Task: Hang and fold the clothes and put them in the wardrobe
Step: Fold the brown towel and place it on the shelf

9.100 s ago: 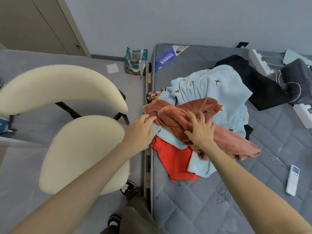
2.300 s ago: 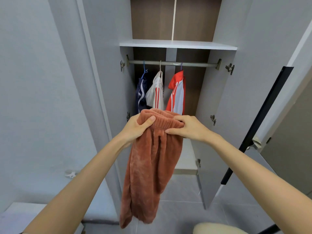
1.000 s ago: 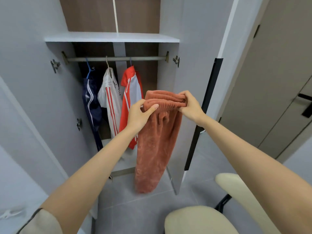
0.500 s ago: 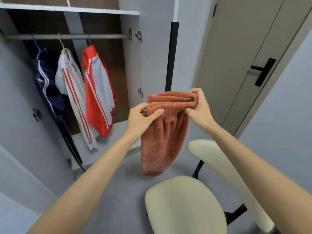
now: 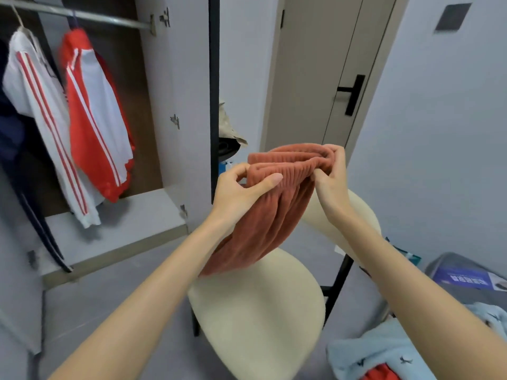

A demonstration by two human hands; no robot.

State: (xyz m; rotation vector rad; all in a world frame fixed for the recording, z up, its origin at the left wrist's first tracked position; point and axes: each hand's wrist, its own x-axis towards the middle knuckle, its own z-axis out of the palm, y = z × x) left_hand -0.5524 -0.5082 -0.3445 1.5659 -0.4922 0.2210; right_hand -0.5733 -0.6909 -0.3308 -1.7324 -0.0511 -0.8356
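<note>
The open wardrobe [image 5: 181, 78] stands to the left of both hands and beyond them, with a red and white jacket [image 5: 93, 119] on its rail [image 5: 82, 15]. The cream chair [image 5: 260, 311] sits directly below the hands. You hold the rust fleece trousers [image 5: 274, 215] in the air between the hands, above the chair seat. Treat the garment as light, soft and fully limp: it has no stiffness and will drape from any point you hold. The plush pile should not slip in a firm pinch. Take hold at the ribbed waistband [image 5: 290, 163], the thickest and most stable edge. The waistband points up and runs across from one hand to the other. The long axis runs from the waistband down the legs, slanting under your left wrist; the hems are hidden behind the forearm. Your left hand [image 5: 238, 190] pinches the near end of the waistband, thumb across the front. Your right hand [image 5: 330, 182] grips the far end with curled fingers.
</note>
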